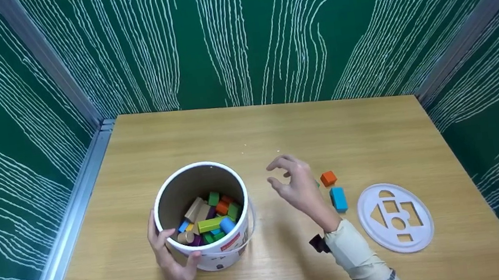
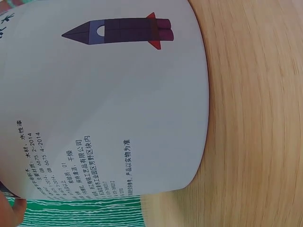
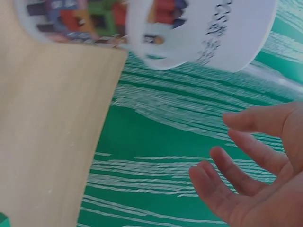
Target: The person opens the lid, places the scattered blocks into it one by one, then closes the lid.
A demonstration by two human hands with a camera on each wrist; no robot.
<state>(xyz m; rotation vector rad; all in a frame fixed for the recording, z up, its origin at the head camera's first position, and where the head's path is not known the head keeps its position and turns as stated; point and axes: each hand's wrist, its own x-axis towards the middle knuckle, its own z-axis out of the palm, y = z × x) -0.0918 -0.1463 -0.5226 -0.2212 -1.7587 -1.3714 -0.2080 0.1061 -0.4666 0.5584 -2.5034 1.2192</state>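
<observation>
A white bucket [image 1: 207,263] holds many coloured and plain wooden blocks [image 1: 212,224]. My left hand [image 1: 177,265] grips its near left side, with a finger at the rim and the thumb against the outer wall. Printed text and a rocket picture on the bucket fill the left wrist view. To the right of the bucket, my right hand [image 1: 297,184] hovers over the table, its fingers loosely bent and apart, holding nothing. Just beyond that hand lie an orange block [image 1: 328,178] and a blue block [image 1: 338,199]. A green block [image 1: 317,183] is mostly hidden behind the wrist.
A round white lid [image 1: 408,245] with shaped cut-outs lies at the right of the wooden table [image 1: 183,138]. The bucket's handle [image 1: 253,221] hangs down its right side. Green walls with white lines [image 1: 220,44] enclose the table's back and sides.
</observation>
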